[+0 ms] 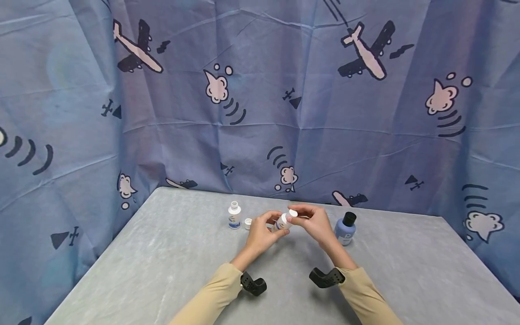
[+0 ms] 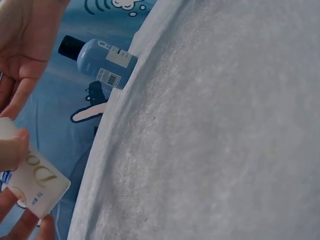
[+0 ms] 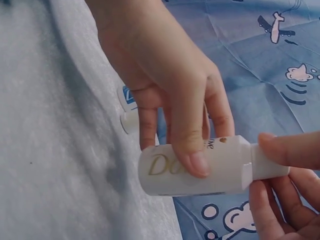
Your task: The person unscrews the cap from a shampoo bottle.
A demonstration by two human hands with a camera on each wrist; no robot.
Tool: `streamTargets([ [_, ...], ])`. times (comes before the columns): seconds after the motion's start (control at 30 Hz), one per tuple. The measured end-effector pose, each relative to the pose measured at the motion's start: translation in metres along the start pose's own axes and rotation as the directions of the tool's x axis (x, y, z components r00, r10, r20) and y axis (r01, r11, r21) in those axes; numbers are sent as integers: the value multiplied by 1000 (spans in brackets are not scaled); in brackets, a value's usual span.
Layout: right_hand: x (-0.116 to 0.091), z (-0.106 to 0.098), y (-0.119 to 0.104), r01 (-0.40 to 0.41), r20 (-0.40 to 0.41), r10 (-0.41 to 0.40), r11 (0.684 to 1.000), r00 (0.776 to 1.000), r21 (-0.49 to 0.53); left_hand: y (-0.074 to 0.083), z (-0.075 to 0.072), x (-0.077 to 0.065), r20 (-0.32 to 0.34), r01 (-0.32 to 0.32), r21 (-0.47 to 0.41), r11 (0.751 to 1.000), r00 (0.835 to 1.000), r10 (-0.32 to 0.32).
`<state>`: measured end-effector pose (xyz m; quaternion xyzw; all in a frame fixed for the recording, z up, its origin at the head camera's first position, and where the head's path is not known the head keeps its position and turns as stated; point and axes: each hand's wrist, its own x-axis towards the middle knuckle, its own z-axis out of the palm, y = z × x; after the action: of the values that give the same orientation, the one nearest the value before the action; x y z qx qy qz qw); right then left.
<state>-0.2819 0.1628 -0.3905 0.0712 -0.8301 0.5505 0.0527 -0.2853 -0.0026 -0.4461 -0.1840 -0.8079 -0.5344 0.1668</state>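
Note:
A small white Dove bottle (image 1: 281,222) is held tilted above the table, its capped end up and to the right. My left hand (image 1: 260,232) grips the bottle's body, with the thumb across the label (image 3: 160,165) in the right wrist view. On the white cap (image 3: 270,167) my right hand (image 1: 314,221) has a pinch between thumb and fingers; the cap sits on the bottle's neck. Left of my hands, another white bottle (image 1: 234,216) stands upright with its neck uncapped. Beside it lies a loose white cap (image 1: 248,223), close to my left hand.
A blue bottle with a black cap (image 1: 345,230) stands right of my right hand. The grey-covered table (image 1: 162,253) runs back to a blue curtain (image 1: 260,104) printed with planes. Black wrist mounts (image 1: 253,284) sit at both sleeves.

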Motion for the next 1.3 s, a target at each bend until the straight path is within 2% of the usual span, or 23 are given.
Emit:
streamTargets([
  [0.3, -1, -8, -3, 2, 94, 0, 1000, 996, -13, -1, -4, 2, 123, -38, -8, 999, 992, 39],
  [0.5, 0, -11, 2, 27, 169, -28, 1000, 985, 7, 0, -8, 1, 229, -18, 3, 1000, 973, 17],
  [0.6, 0, -12, 5, 58, 204, -58, 998, 977, 6, 0, -9, 1, 247, -15, 7, 1000, 969, 13],
  [0.7, 1, -11, 7, 93, 211, -94, 996, 973, 15, 0, -8, 1, 230, -9, 4, 1000, 973, 8],
  [0.8, 2, -10, 8, 123, 196, -125, 992, 973, 24, -1, -6, 0, 184, -6, 6, 1000, 983, 4],
  [0.93, 1, -7, 6, 98, 127, -99, 995, 987, 12, 2, -3, 0, 98, 13, 12, 1000, 995, -14],
  [1.07, 1, -5, 5, 55, 51, -54, 998, 997, -19, 6, -1, 0, 23, 49, 33, 998, 999, -50],
  [1.17, 1, -3, 4, 29, 20, -28, 998, 999, -49, 7, 2, -1, -12, 65, 55, 996, 998, -65],
  [1.3, 1, -1, 3, -3, -13, 2, 996, 1000, -88, 7, 6, -2, -44, 53, 77, 996, 998, -50],
])
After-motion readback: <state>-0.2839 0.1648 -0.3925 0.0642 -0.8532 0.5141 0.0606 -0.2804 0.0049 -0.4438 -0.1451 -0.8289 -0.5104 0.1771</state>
